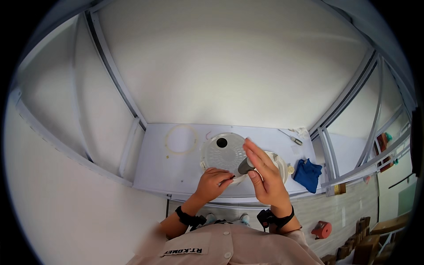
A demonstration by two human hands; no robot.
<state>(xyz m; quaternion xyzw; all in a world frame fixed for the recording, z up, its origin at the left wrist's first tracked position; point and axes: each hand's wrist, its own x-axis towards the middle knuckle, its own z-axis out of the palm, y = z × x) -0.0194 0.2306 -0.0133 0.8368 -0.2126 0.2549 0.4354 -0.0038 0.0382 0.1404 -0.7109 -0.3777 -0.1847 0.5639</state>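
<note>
My left hand (pixel 213 183) is closed in a pinch just above the front of the table, with a small dark piece (pixel 233 177) at its fingertips. Its exact kind is too small to tell. In my right hand (pixel 268 179), a grey cylinder (pixel 245 166) sits between the thumb and the long, straightened fingers, its end pointing left toward my left hand. Beneath and beyond both hands lies a round, clear plastic lid-like disc (pixel 234 149) with a black round spot (pixel 221 142) on it. A white round object (pixel 281 166) is partly hidden behind my right hand.
On the white table (pixel 154 165) lie a thin yellowish ring (pixel 166 145) at left, a blue cloth (pixel 308 175) at right, a small cream round piece (pixel 290 169) and a slim handled tool (pixel 296 141). Pale frame posts (pixel 118 70) flank the table. A red stool (pixel 322 229) stands on the floor.
</note>
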